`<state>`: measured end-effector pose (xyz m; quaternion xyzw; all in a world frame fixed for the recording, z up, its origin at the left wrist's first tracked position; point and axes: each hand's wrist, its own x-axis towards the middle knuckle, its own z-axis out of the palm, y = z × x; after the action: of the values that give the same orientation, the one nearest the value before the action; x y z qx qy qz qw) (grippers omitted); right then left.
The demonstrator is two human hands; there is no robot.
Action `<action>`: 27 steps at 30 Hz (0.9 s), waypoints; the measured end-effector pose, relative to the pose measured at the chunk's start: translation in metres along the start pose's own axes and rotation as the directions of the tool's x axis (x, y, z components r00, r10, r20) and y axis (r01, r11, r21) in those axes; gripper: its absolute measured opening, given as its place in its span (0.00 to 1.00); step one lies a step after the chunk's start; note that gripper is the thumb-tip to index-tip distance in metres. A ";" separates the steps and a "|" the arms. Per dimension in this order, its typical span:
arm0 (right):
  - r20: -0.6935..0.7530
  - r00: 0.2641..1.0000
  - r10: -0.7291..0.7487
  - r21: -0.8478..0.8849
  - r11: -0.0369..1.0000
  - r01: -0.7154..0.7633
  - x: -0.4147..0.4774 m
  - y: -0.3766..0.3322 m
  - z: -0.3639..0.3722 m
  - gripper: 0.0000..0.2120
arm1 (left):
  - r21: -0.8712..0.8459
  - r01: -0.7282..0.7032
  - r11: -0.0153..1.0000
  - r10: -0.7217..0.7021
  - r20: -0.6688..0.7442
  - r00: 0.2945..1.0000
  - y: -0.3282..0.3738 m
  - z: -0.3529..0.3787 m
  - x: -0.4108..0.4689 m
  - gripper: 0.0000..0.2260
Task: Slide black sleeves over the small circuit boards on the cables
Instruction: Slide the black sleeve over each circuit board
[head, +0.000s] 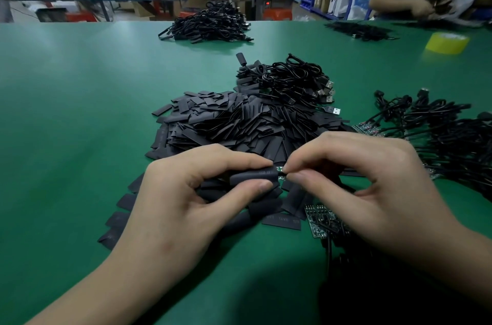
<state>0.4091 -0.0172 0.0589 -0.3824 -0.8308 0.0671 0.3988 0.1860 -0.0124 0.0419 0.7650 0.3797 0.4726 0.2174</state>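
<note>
My left hand (183, 199) pinches a black sleeve (253, 175) between thumb and forefinger. My right hand (367, 183) grips a small green circuit board (281, 171) by its right end; only a sliver of the board shows at the sleeve's mouth, the rest is inside the sleeve or under my fingers. Behind both hands lies a big heap of loose black sleeves (239, 122). A bare circuit board on its cable (322, 221) rests on the mat under my right hand.
Bundles of black cables lie on the green mat (66, 111): one behind the sleeve heap (290, 79), one at the right (439, 133), one far back (210, 22). A yellow tape roll (447, 42) sits at the far right. Another person works at the back right.
</note>
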 end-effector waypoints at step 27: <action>-0.018 0.978 0.206 0.257 0.947 -0.195 -0.001 -0.006 0.002 0.07 | -0.037 0.011 0.999 -0.013 -0.058 0.998 0.001 -0.002 0.004 0.08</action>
<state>0.4046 -0.0222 0.0594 -0.4122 -0.7632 0.2045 0.4537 0.1860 -0.0103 0.0459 0.7445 0.3819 0.5001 0.2231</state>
